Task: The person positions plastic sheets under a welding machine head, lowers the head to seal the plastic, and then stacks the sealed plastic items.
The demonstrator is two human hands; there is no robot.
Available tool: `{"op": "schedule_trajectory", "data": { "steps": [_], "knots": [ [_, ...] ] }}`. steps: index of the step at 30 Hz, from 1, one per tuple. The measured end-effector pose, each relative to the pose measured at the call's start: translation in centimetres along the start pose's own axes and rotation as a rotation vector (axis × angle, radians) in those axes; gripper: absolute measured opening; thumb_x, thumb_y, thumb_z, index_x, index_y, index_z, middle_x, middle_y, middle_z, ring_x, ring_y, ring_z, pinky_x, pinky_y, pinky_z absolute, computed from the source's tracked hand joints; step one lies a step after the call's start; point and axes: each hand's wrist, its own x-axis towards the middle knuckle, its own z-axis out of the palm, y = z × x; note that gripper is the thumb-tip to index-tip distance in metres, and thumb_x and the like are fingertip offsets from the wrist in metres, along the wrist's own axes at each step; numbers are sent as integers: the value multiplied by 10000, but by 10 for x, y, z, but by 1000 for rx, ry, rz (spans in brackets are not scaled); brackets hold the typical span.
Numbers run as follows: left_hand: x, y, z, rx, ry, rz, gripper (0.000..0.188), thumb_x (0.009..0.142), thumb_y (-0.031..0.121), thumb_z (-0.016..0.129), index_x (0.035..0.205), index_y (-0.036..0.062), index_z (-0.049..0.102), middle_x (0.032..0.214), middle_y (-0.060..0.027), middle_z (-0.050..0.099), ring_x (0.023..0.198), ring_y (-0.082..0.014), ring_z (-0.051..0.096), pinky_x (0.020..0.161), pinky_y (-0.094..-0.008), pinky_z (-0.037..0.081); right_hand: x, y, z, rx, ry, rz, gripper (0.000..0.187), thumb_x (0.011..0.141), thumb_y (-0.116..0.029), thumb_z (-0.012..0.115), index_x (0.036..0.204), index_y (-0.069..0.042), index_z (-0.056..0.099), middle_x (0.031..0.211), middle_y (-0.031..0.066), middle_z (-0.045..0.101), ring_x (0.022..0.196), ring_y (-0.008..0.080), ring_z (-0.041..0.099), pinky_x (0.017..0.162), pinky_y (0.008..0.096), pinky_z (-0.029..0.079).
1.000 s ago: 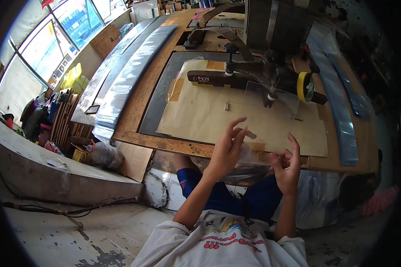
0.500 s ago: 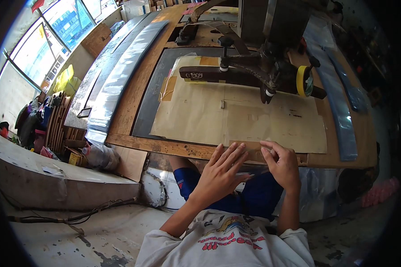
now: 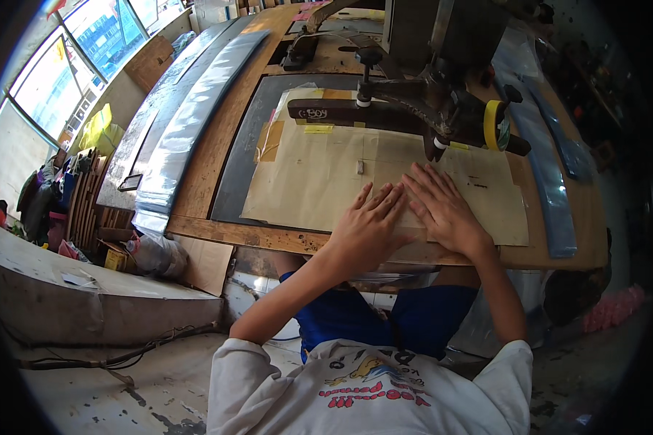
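Observation:
Both hands reach forward over a tan sheet (image 3: 305, 188) that covers a dark plate (image 3: 232, 181) set into the wooden table. My left hand (image 3: 370, 223) rests on the sheet's near part, fingers stretched out and holding nothing. Close beside it, my right hand (image 3: 442, 210) lies flat with its fingers pointing away from me, its fingertips near a dark press bar (image 3: 341, 116) that spans the sheet. A small pale block (image 3: 360, 167) sits on the sheet just beyond my left fingertips. Whether a clear film lies beneath my palms, I cannot tell.
A machine arm with a black knob (image 3: 369, 56) carries the bar, and a yellow tape roll (image 3: 493, 125) hangs there. Stacks of clear plastic sleeves lie left (image 3: 196, 138) and right (image 3: 551, 188). The table's wooden front edge (image 3: 261, 235) runs before my lap.
Both hands have moved forward from the table's front edge onto the tan sheet. My right hand's bent fingers have straightened and flattened.

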Motion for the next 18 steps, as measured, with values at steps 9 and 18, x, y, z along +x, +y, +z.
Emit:
{"op": "schedule_trajectory", "data": {
  "steps": [9, 18],
  "knots": [
    [35, -28, 9, 122, -107, -45, 924, 1009, 640, 448, 1565, -83, 300, 1653, -248, 291, 1552, -361, 259, 1285, -478, 161, 26, 4, -4, 162, -35, 40, 486, 1075, -285, 503, 1469, -1, 518, 1561, 205, 463, 1445, 371, 437, 1229, 460, 321],
    [46, -28, 17, 338, -86, 40, 549, 1058, 282, 486, 1386, -158, 507, 1493, -373, 453, 1426, -467, 449, 1201, -498, 359, 31, 4, 0, 172, 96, -27, 355, 1017, -89, 562, 1339, 50, 616, 1420, 224, 596, 1368, 375, 530, 1167, 441, 422]
  ]
}}
